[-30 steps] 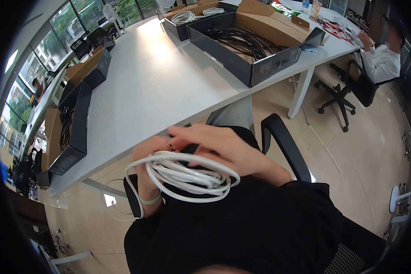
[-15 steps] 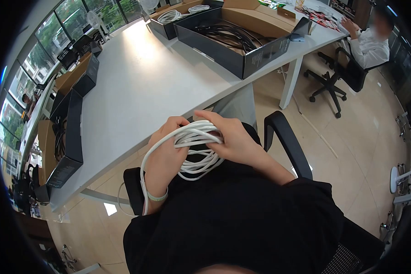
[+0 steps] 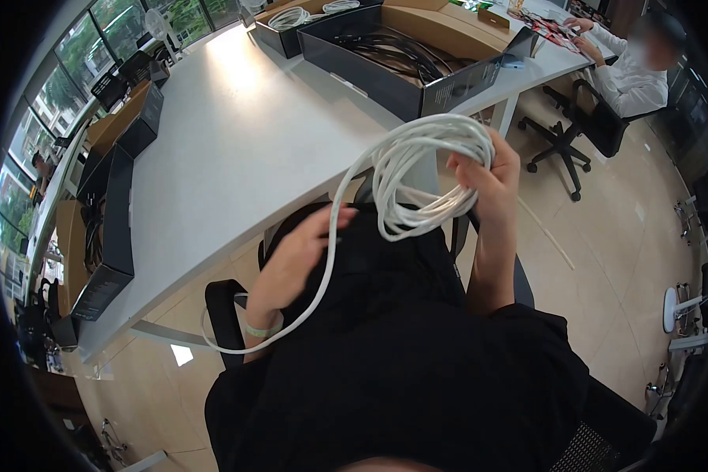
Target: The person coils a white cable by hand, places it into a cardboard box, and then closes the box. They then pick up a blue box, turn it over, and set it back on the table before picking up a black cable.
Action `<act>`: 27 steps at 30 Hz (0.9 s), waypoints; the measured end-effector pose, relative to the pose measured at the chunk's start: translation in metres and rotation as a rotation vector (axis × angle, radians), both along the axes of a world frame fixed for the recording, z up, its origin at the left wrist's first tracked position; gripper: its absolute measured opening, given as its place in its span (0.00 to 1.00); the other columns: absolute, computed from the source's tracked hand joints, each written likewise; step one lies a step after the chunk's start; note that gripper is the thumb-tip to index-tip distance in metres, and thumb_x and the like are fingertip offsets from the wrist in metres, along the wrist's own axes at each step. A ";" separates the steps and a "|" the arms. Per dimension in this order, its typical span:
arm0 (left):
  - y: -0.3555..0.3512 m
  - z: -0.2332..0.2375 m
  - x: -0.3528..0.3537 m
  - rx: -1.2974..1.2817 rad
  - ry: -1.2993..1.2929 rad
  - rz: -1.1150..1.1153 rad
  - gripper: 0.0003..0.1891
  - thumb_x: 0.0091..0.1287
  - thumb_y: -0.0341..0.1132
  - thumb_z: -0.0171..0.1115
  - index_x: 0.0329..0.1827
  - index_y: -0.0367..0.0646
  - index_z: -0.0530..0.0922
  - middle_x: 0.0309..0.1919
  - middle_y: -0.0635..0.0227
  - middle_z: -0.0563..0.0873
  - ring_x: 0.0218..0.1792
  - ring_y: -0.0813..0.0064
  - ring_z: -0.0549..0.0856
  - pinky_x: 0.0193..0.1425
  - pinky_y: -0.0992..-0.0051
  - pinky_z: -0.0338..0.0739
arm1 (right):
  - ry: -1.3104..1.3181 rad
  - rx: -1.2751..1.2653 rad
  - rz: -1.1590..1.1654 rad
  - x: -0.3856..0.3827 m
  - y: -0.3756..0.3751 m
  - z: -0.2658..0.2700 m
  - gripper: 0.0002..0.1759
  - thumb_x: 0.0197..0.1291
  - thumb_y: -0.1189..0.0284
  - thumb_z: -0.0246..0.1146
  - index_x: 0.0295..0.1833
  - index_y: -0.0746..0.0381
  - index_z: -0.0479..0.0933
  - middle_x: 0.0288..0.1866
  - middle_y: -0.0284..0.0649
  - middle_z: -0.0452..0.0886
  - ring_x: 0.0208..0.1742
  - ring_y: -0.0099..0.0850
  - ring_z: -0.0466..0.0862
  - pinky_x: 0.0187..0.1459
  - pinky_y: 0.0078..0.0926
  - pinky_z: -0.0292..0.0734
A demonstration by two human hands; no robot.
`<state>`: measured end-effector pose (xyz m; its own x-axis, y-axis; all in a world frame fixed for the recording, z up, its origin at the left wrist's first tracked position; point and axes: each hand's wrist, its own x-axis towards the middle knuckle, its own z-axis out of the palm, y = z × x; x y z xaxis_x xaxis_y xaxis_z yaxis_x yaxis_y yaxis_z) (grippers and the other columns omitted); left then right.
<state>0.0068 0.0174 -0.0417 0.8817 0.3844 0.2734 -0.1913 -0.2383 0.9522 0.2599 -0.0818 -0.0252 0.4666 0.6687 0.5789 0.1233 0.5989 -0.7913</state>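
Note:
A coil of white cable (image 3: 389, 177) hangs in several loops in front of my lap, beside the table edge. My right hand (image 3: 492, 177) is closed around the coil's right side, holding it up. From the coil's left side a loose length of the cable drops past the fingers of my left hand (image 3: 295, 256), crosses the wrist and loops over by the chair armrest. My left hand is open, fingers stretched toward the coil and slightly blurred, apart from the loops.
A white table (image 3: 236, 134) lies ahead. On it stand a large dark box (image 3: 362, 86) with black cables, a smaller box (image 3: 279, 39) with white cable coils, and more boxes (image 3: 110, 228) at left. A person in a white shirt (image 3: 637, 82) sits at right.
My right hand has lifted the cable coil up and to the right. My left hand has let go of the loops. The seated person's hands have lowered to the table.

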 end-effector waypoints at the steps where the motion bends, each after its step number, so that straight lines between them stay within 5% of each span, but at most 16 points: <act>1: -0.004 -0.005 0.004 0.087 0.079 -0.044 0.29 0.68 0.50 0.37 0.61 0.34 0.61 0.56 0.54 0.70 0.57 0.61 0.70 0.60 0.67 0.62 | -0.001 -0.009 -0.023 0.001 0.000 0.001 0.11 0.52 0.82 0.57 0.43 0.69 0.73 0.25 0.36 0.77 0.18 0.12 0.67 0.18 0.09 0.58; 4: -0.016 -0.010 0.017 0.128 0.185 -0.131 0.24 0.70 0.43 0.32 0.57 0.32 0.66 0.48 0.52 0.76 0.52 0.62 0.75 0.60 0.70 0.64 | 0.082 0.012 0.059 0.009 -0.001 -0.003 0.11 0.53 0.81 0.57 0.44 0.68 0.72 0.25 0.36 0.76 0.17 0.14 0.65 0.17 0.11 0.58; 6: -0.015 -0.021 0.025 -0.197 0.112 -0.242 0.24 0.70 0.43 0.34 0.57 0.32 0.66 0.46 0.53 0.77 0.49 0.64 0.77 0.58 0.71 0.67 | 0.227 0.085 0.151 0.016 0.004 -0.009 0.11 0.54 0.80 0.56 0.45 0.67 0.71 0.25 0.36 0.75 0.16 0.14 0.64 0.16 0.11 0.57; 8: -0.015 -0.023 0.029 -0.230 0.192 -0.193 0.26 0.69 0.48 0.37 0.55 0.31 0.68 0.47 0.53 0.77 0.48 0.64 0.78 0.56 0.71 0.68 | 0.373 0.156 0.245 0.019 0.007 -0.012 0.11 0.55 0.79 0.56 0.46 0.66 0.71 0.26 0.36 0.74 0.15 0.15 0.63 0.16 0.12 0.57; 10: -0.018 -0.016 0.032 0.381 0.239 -0.323 0.29 0.66 0.53 0.42 0.55 0.34 0.70 0.46 0.52 0.78 0.49 0.63 0.78 0.55 0.70 0.69 | 0.435 0.167 0.178 0.021 0.011 -0.011 0.09 0.57 0.78 0.56 0.44 0.63 0.71 0.27 0.35 0.73 0.15 0.15 0.62 0.17 0.12 0.57; 11: -0.018 -0.019 0.035 0.398 0.087 -0.415 0.37 0.61 0.64 0.38 0.54 0.37 0.72 0.46 0.52 0.78 0.48 0.58 0.78 0.55 0.70 0.69 | 0.431 0.164 0.187 0.021 0.013 -0.011 0.09 0.57 0.78 0.56 0.44 0.63 0.71 0.27 0.35 0.73 0.15 0.15 0.62 0.17 0.12 0.57; 12: -0.019 -0.020 0.033 0.397 0.082 -0.402 0.37 0.61 0.64 0.38 0.54 0.37 0.72 0.46 0.52 0.78 0.48 0.58 0.78 0.55 0.70 0.69 | 0.490 0.187 0.190 0.020 0.015 -0.011 0.07 0.57 0.77 0.56 0.42 0.63 0.71 0.27 0.34 0.73 0.16 0.15 0.62 0.18 0.13 0.57; 14: -0.020 -0.021 0.025 -0.362 -0.195 -0.633 0.44 0.56 0.72 0.28 0.61 0.42 0.65 0.48 0.48 0.76 0.48 0.53 0.77 0.54 0.67 0.70 | 0.540 0.206 0.214 0.019 0.022 -0.011 0.05 0.57 0.77 0.56 0.40 0.62 0.70 0.27 0.34 0.73 0.17 0.15 0.63 0.19 0.13 0.57; 16: -0.018 -0.005 0.015 -0.794 -0.652 -0.621 0.51 0.52 0.75 0.20 0.67 0.40 0.52 0.55 0.43 0.69 0.51 0.52 0.74 0.53 0.63 0.70 | 0.541 0.251 0.115 0.013 0.027 -0.013 0.03 0.58 0.76 0.56 0.38 0.61 0.70 0.28 0.34 0.73 0.18 0.15 0.63 0.20 0.14 0.57; 19: -0.028 0.028 -0.009 -0.837 -0.991 -0.456 0.54 0.50 0.77 0.24 0.67 0.35 0.44 0.60 0.40 0.61 0.56 0.53 0.70 0.55 0.60 0.68 | 0.440 0.335 0.104 0.001 0.036 -0.014 0.05 0.58 0.76 0.56 0.40 0.61 0.70 0.28 0.35 0.74 0.17 0.16 0.63 0.19 0.15 0.58; 21: -0.043 0.039 -0.026 -0.080 -0.453 0.524 0.59 0.46 0.76 0.42 0.66 0.30 0.44 0.62 0.42 0.58 0.62 0.54 0.64 0.61 0.61 0.62 | 0.413 0.357 0.150 -0.008 0.040 -0.012 0.06 0.58 0.76 0.56 0.41 0.61 0.69 0.27 0.36 0.73 0.17 0.16 0.63 0.20 0.15 0.58; 22: -0.043 0.040 -0.029 -0.078 -0.451 0.542 0.59 0.46 0.76 0.42 0.66 0.30 0.44 0.62 0.42 0.58 0.62 0.54 0.64 0.61 0.61 0.62 | 0.384 0.379 0.180 -0.013 0.040 -0.011 0.07 0.58 0.77 0.55 0.43 0.62 0.69 0.27 0.36 0.73 0.17 0.16 0.63 0.20 0.15 0.58; 24: -0.041 0.040 -0.033 0.753 -0.055 0.703 0.64 0.37 0.67 0.65 0.66 0.31 0.41 0.63 0.42 0.56 0.64 0.52 0.59 0.65 0.62 0.53 | 0.387 0.369 0.220 -0.024 0.039 -0.007 0.08 0.58 0.77 0.55 0.44 0.62 0.68 0.27 0.37 0.73 0.17 0.17 0.63 0.20 0.16 0.59; 27: -0.046 0.026 -0.008 0.585 0.008 0.606 0.69 0.30 0.56 0.76 0.66 0.30 0.37 0.64 0.43 0.54 0.66 0.52 0.56 0.67 0.63 0.49 | 0.420 0.335 0.327 -0.047 0.037 -0.008 0.09 0.58 0.78 0.54 0.45 0.62 0.67 0.26 0.36 0.72 0.17 0.18 0.64 0.20 0.17 0.60</act>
<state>-0.0008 -0.0287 -0.0153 0.5709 0.5906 0.5703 0.1351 -0.7527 0.6443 0.2130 -0.0449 -0.0332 0.5017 0.6294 0.5935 -0.3891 0.7769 -0.4949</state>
